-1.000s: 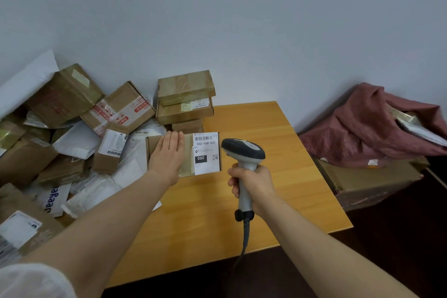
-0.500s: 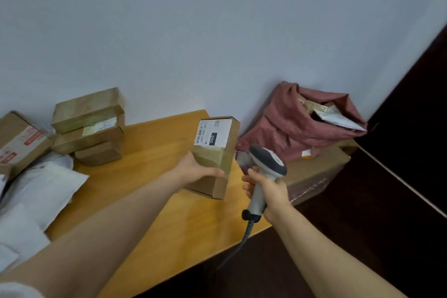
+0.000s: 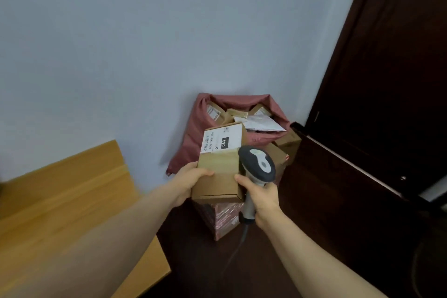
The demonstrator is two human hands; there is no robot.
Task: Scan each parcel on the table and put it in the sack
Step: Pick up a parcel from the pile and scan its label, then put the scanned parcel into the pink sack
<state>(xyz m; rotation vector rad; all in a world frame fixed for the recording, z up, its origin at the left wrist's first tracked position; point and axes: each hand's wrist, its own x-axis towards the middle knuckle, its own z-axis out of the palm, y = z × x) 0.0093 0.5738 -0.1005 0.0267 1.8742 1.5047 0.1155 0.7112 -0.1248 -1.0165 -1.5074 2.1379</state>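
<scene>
In the head view, the left hand (image 3: 191, 182) is grasping the brown cardboard parcel (image 3: 220, 174) by its left side. The thumb is lying over the top face and the fingers are wrapped underneath, out of sight, so the flat box is staying level with its white printed label facing up and away from the person. The parcel is hanging in the air, clear of the yellow wooden table (image 3: 72, 189) that lies to the left of and below that hand. It is just short of the mouth of the dusty-red fabric sack (image 3: 193, 133), which gapes directly beyond the fingers against the pale wall and is already holding several cardboard parcels and a white mailer (image 3: 260, 121). Judging by this, the box is being held in line for dropping into the sack. The right hand (image 3: 262, 197) is clenching round the pale handle of the grey-and-white handheld barcode scanner (image 3: 260, 164), with its cable trailing down from under the fist. The scanner's head is standing just beside the parcel's right edge and above the knuckles, probably kept ready for the next scan rather than set down. That hand's thumb is reaching towards the box's near right corner and seems to be touching it, likely steadying it. Under both hands a tape-wrapped carton (image 3: 226, 219) is sitting on the dark floor, and a dark door (image 3: 387, 80) is standing off to the right.
</scene>
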